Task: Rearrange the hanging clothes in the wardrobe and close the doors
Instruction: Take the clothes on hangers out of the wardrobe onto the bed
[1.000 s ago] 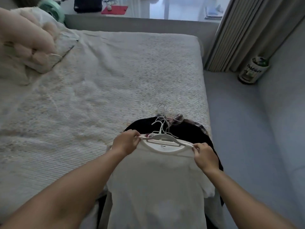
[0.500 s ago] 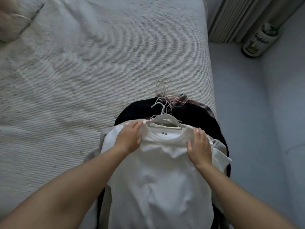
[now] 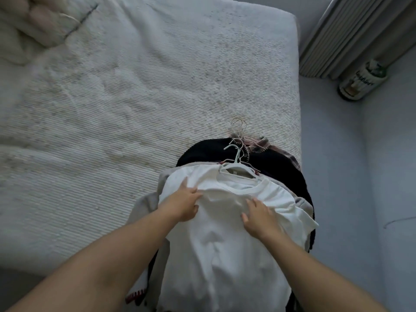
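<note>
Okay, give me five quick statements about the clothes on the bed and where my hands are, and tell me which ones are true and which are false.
1. The white T-shirt lies on top of the pile of clothes. True.
2. The left hand grips a hanger hook. False: it rests on the T-shirt's chest, fingers fairly straight.
3. The right hand rests flat on the T-shirt. True.
4. The pile lies in the middle of the bed. False: it sits at the bed's near right corner, by the floor.
5. The hangers have been taken out of the clothes. False: several hooks stick out at the collars, above a dark garment.
</note>
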